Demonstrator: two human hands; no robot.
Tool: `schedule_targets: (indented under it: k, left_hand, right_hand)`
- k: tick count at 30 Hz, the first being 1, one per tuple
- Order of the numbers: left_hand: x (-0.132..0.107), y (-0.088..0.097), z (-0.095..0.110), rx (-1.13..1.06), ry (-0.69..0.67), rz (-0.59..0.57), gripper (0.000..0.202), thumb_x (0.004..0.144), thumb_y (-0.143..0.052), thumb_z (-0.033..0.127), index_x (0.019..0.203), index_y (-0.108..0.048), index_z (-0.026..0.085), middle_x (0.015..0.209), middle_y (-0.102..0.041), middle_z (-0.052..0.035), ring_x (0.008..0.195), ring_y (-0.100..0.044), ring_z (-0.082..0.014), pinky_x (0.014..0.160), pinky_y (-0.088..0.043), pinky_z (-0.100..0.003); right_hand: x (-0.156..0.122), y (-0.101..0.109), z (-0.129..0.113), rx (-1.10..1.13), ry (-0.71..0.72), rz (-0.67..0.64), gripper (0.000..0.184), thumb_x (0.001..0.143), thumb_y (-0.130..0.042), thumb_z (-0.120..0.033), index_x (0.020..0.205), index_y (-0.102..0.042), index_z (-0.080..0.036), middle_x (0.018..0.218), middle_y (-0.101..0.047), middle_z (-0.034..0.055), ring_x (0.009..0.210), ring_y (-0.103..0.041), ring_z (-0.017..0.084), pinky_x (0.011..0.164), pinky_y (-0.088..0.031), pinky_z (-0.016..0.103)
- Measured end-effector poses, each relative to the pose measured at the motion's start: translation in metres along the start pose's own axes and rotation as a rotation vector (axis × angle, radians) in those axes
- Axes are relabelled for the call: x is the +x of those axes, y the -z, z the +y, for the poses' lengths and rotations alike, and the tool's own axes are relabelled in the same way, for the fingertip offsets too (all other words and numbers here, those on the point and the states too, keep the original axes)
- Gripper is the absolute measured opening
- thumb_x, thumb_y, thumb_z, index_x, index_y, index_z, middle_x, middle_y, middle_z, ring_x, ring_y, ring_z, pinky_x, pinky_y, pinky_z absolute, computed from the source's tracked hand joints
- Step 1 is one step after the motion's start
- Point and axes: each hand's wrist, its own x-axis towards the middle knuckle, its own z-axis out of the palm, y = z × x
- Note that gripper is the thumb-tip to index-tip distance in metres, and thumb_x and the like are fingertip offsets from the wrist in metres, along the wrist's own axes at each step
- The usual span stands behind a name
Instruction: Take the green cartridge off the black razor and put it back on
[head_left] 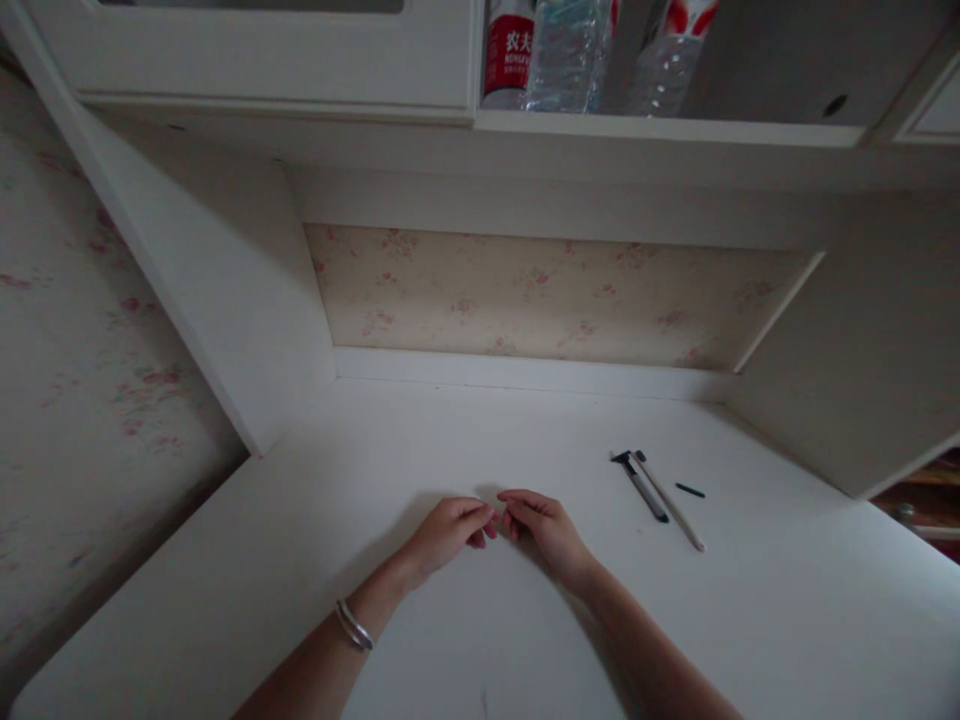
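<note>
My left hand (455, 528) and my right hand (541, 525) meet just above the white desktop (457, 640), near the middle of the view. Fingers of the left hand are curled, its thumb pressed against the index finger. Its fingertips come close to those of the right hand, which is also curled with thumb and index drawn together. Whatever lies between the fingertips, if anything, is too small to make out. A silver bangle (354, 626) circles my left wrist.
Right of my hands lie a grey and black slim tool (645, 490), a long whitish stick (673, 505) and a short dark green rod (690, 490). Side panels (202, 260) flank the desk. An overhead shelf (667, 128) holds several plastic bottles (568, 60).
</note>
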Motion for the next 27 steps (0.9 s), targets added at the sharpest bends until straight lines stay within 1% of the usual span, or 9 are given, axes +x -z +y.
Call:
schedule_targets:
  k: [3,6,9,11,13,15,19,23,27]
  left_hand:
    - [0.001,0.001,-0.001,-0.014,0.018,-0.002,0.037,0.081,-0.053,0.046,0.082,-0.066,0.011,0.073,-0.063,-0.0054,0.064,-0.052,-0.014,0.061,-0.04,-0.026]
    - [0.001,0.001,-0.001,-0.032,0.021,0.0,0.036,0.081,-0.053,0.044,0.085,-0.066,0.011,0.074,-0.063,-0.0058,0.063,-0.052,-0.0136,0.061,-0.04,-0.026]
    - [0.0,0.001,0.0,-0.029,0.014,-0.007,0.036,0.081,-0.053,0.045,0.083,-0.066,0.011,0.074,-0.063,-0.006,0.064,-0.052,-0.0138,0.062,-0.04,-0.026]
    - [0.0,0.001,0.001,-0.025,0.022,-0.009,0.036,0.08,-0.054,0.045,0.084,-0.066,0.011,0.075,-0.063,-0.006,0.065,-0.052,-0.0139,0.062,-0.041,-0.026]
    - [0.0,0.001,0.001,-0.02,0.029,-0.006,0.037,0.08,-0.054,0.046,0.085,-0.066,0.011,0.076,-0.064,-0.0061,0.065,-0.053,-0.0142,0.063,-0.041,-0.026]
    - [-0.001,0.001,0.002,-0.015,0.03,-0.004,0.037,0.08,-0.054,0.046,0.085,-0.066,0.012,0.076,-0.064,-0.0064,0.066,-0.053,-0.0144,0.064,-0.041,-0.026]
    - [-0.001,0.0,0.003,-0.012,0.014,-0.009,0.037,0.081,-0.054,0.046,0.084,-0.066,0.011,0.076,-0.064,-0.0068,0.066,-0.053,-0.0144,0.063,-0.041,-0.026]
    - [0.0,0.0,0.001,-0.006,-0.001,-0.005,0.035,0.081,-0.053,0.043,0.083,-0.066,0.011,0.074,-0.064,-0.0066,0.065,-0.053,-0.0141,0.062,-0.041,-0.026]
    - [0.004,0.0,-0.007,0.006,-0.026,-0.003,0.035,0.082,-0.052,0.043,0.085,-0.066,0.011,0.075,-0.063,-0.0063,0.062,-0.053,-0.0133,0.059,-0.041,-0.025]
  right_hand:
    - [0.002,0.019,-0.001,-0.393,0.156,0.153,0.034,0.082,-0.053,-0.042,0.096,-0.067,-0.015,0.071,-0.063,0.005,0.061,-0.055,0.018,0.059,-0.042,0.029]
    - [0.002,0.053,-0.01,-0.891,0.354,0.435,0.033,0.087,-0.044,-0.036,0.102,-0.066,-0.018,0.091,-0.066,0.008,0.078,-0.059,0.022,0.074,-0.043,0.033]
    - [-0.001,0.093,-0.018,-1.208,0.272,0.748,0.035,0.09,-0.038,-0.032,0.11,-0.063,-0.018,0.104,-0.064,0.0098,0.083,-0.059,0.024,0.076,-0.043,0.035]
    - [-0.005,0.116,-0.02,-1.387,0.16,0.867,0.035,0.088,-0.041,-0.028,0.114,-0.061,-0.018,0.114,-0.059,0.0118,0.095,-0.056,0.028,0.079,-0.042,0.038]
    - [-0.009,0.133,-0.019,-1.509,0.02,0.888,0.037,0.085,-0.044,-0.025,0.117,-0.061,-0.019,0.12,-0.056,0.0128,0.102,-0.052,0.033,0.079,-0.042,0.042]
    - [-0.012,0.145,-0.015,-1.547,-0.097,0.841,0.037,0.083,-0.044,-0.021,0.114,-0.063,-0.021,0.116,-0.059,0.0141,0.1,-0.054,0.034,0.075,-0.044,0.043]
    - [-0.013,0.154,-0.01,-1.503,-0.146,0.778,0.04,0.082,-0.039,-0.014,0.109,-0.067,-0.022,0.096,-0.067,0.0159,0.09,-0.06,0.034,0.067,-0.046,0.041]
    - [-0.005,0.147,-0.007,-1.346,0.023,0.735,0.043,0.082,-0.038,-0.015,0.117,-0.063,-0.021,0.101,-0.067,0.0138,0.09,-0.062,0.031,0.072,-0.048,0.041]
    - [0.007,0.105,0.003,-0.964,0.329,0.577,0.036,0.086,-0.041,-0.027,0.11,-0.066,-0.019,0.108,-0.065,0.0095,0.097,-0.061,0.026,0.083,-0.048,0.038]
